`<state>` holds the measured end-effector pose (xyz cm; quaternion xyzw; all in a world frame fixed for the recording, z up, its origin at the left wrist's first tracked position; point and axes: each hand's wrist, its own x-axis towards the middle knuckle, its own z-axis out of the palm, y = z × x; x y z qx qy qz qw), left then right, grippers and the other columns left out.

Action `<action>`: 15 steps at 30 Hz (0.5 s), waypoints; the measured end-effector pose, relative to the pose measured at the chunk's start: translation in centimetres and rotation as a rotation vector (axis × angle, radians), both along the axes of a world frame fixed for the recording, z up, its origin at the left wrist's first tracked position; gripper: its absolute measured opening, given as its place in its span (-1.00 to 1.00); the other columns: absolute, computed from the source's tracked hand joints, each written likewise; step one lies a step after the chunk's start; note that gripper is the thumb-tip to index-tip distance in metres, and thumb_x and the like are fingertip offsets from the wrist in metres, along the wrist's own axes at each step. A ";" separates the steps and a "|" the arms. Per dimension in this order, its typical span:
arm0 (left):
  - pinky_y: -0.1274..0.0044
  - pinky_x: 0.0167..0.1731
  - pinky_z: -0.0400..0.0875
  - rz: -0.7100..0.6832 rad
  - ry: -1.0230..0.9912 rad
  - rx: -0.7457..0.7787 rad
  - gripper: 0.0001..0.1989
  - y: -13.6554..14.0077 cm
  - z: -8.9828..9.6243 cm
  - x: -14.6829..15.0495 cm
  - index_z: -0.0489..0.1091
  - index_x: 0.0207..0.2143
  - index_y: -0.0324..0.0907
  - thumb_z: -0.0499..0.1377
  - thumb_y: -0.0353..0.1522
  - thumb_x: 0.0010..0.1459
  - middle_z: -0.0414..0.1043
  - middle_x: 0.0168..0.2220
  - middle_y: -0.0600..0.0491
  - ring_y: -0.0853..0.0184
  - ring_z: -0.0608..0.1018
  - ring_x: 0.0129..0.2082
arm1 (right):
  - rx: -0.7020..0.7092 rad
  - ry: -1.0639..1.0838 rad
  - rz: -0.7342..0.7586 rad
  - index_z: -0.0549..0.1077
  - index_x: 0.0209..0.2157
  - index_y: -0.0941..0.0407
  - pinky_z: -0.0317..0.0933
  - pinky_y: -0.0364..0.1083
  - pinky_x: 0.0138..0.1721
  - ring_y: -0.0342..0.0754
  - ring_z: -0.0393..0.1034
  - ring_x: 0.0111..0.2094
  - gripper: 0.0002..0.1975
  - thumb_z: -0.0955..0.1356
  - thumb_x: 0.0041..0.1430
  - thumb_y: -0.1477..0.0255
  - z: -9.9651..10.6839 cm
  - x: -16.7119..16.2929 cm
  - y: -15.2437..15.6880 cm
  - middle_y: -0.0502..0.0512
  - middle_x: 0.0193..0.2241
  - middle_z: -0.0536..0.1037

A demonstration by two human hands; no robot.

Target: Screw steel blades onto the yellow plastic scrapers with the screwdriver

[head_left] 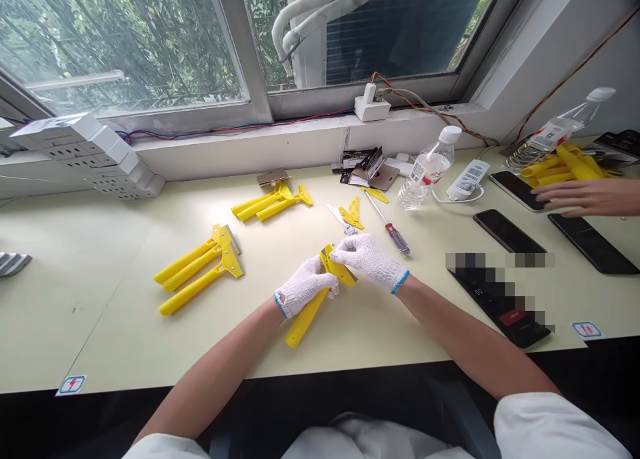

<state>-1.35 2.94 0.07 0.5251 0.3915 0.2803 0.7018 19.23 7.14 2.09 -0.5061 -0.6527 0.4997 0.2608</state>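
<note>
Both gloved hands, left grip [305,291] and right grip [367,259], pinching one yellow scraper [313,305] just below screwdriver [389,227]; three scrapers [200,269] left of it; two bottles [427,169]; pale worktop [125,325], window behind

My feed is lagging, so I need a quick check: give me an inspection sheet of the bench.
Surface: pale table, lit by the window.
Job's things: yellow scraper held over the table; scraper piles and.
Clutter: screwdriver, water bottle, phones.
Hands: left hand grips the handle; right hand on the scraper's head; both gloved.
Cables: wires along the sill.
Surroundings: a co-worker's hand at right.
</note>
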 end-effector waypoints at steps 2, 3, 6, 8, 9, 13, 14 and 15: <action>0.42 -0.23 0.40 0.001 -0.025 -0.010 -0.90 0.0 -0.1 0.1 0.46 -0.32 -0.18 0.29 -0.36 0.11 0.49 -0.40 0.05 0.33 0.49 -0.41 | 0.012 -0.026 -0.025 0.55 -0.44 0.10 0.25 -0.05 -0.35 -0.03 0.41 -0.38 -0.70 0.46 0.20 0.16 -0.3 -0.3 -0.2 0.04 -0.45 0.57; 0.42 -0.23 0.41 0.008 -0.042 -0.021 -0.88 -0.1 -0.1 0.1 0.46 -0.28 -0.18 0.30 -0.34 0.14 0.49 -0.40 0.05 0.34 0.48 -0.42 | 0.022 -0.031 -0.033 0.57 -0.43 0.10 0.26 -0.05 -0.34 -0.03 0.43 -0.38 -0.71 0.47 0.20 0.16 -0.4 -0.4 -0.3 0.04 -0.45 0.59; 0.43 -0.26 0.42 0.040 -0.078 -0.054 -0.80 -0.1 -0.4 0.3 0.44 -0.19 -0.17 0.33 -0.27 0.21 0.49 -0.40 0.07 0.35 0.49 -0.45 | 0.057 -0.041 -0.020 0.59 -0.40 0.10 0.30 -0.04 -0.32 -0.01 0.48 -0.36 -0.72 0.48 0.21 0.17 -0.8 -0.7 -0.6 0.07 -0.41 0.64; 0.44 -0.29 0.41 0.060 -0.094 -0.057 -0.77 -0.1 -0.5 0.4 0.43 -0.20 -0.17 0.35 -0.25 0.22 0.50 -0.39 0.06 0.35 0.49 -0.45 | 0.077 -0.059 -0.033 0.56 -0.40 0.08 0.33 -0.01 -0.29 0.02 0.52 -0.33 -0.74 0.49 0.20 0.18 -0.9 -0.9 -0.8 0.10 -0.39 0.66; 0.45 -0.30 0.41 0.069 -0.104 -0.058 -0.77 -0.1 -0.6 0.5 0.42 -0.21 -0.17 0.36 -0.25 0.20 0.50 -0.40 0.06 0.36 0.49 -0.46 | 0.085 -0.072 -0.044 0.54 -0.41 0.06 0.34 0.01 -0.29 0.04 0.53 -0.32 -0.75 0.50 0.20 0.19 -0.8 -0.9 -0.9 0.11 -0.38 0.67; 0.45 -0.33 0.39 0.080 -0.107 -0.053 -0.79 -0.1 -0.4 0.6 0.42 -0.27 -0.16 0.36 -0.27 0.16 0.47 -0.45 0.07 0.35 0.47 -0.48 | 0.137 -0.092 -0.083 0.40 -0.42 0.00 0.32 0.05 -0.29 0.05 0.54 -0.29 -0.73 0.52 0.19 0.23 -0.7 -0.8 -1.1 0.15 -0.35 0.65; 0.44 -0.32 0.39 0.075 -0.100 -0.048 -0.80 -0.1 -0.3 0.6 0.43 -0.28 -0.17 0.36 -0.27 0.16 0.47 -0.46 0.07 0.35 0.46 -0.49 | 0.148 -0.081 -0.089 0.40 -0.39 -0.01 0.32 0.05 -0.28 0.04 0.54 -0.27 -0.74 0.52 0.19 0.23 -0.7 -0.6 -1.0 0.16 -0.32 0.64; 0.44 -0.31 0.39 0.070 -0.093 -0.042 -0.81 -0.1 -0.2 0.5 0.44 -0.28 -0.17 0.35 -0.27 0.17 0.47 -0.46 0.06 0.35 0.46 -0.49 | 0.146 -0.064 -0.093 0.42 -0.35 -0.01 0.34 0.04 -0.26 0.04 0.54 -0.25 -0.75 0.52 0.20 0.23 -0.7 -0.4 -0.8 0.16 -0.29 0.64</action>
